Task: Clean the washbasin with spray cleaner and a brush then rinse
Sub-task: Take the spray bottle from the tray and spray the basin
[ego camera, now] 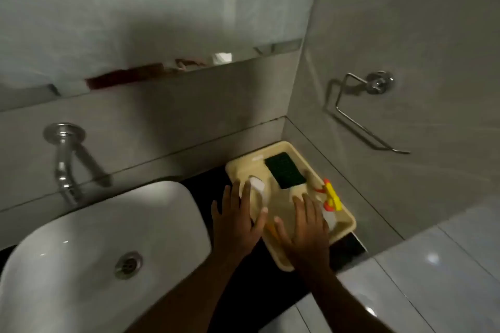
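Observation:
The white washbasin [89,227] sits at the lower left with its metal drain [128,264]. To its right a cream tray [349,220] lies on the dark counter. In the tray are a white-handled brush [258,188], a dark green scouring pad [284,170] and a spray bottle [332,199] with a yellow and orange trigger, lying on its side. My left hand [238,220] hovers over the brush with fingers spread, fingertips touching or just above it. My right hand [305,227] is spread flat over the tray beside the spray bottle, holding nothing.
A chrome tap [64,162] juts from the wall above the basin. A mirror edge [162,73] runs along the back wall. A chrome towel ring holder [359,105] hangs on the right wall. A glossy tiled ledge [433,278] fills the lower right.

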Demonstrator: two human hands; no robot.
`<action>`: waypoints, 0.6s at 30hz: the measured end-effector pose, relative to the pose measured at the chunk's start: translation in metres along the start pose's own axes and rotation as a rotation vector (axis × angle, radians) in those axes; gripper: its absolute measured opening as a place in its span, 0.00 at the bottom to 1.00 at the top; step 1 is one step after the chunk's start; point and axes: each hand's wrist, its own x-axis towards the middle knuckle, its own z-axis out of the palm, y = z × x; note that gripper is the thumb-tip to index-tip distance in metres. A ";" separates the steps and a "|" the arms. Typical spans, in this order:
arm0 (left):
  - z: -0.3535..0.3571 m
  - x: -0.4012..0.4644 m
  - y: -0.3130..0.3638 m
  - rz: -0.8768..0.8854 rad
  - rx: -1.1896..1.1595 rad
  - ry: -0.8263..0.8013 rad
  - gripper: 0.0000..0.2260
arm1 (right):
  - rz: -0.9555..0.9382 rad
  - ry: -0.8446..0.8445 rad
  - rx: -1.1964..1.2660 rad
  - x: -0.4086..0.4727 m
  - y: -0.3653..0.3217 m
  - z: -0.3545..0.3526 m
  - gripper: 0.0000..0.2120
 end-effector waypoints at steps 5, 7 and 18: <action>0.075 -0.007 0.021 -0.046 0.033 -0.157 0.36 | 0.383 0.117 0.215 -0.012 0.067 0.021 0.31; 0.108 -0.006 0.021 -0.100 0.048 -0.203 0.37 | 0.519 0.163 0.409 0.003 0.089 0.031 0.35; 0.170 -0.009 0.013 -0.213 0.065 -0.267 0.38 | 0.322 -0.065 0.621 0.086 0.138 0.068 0.27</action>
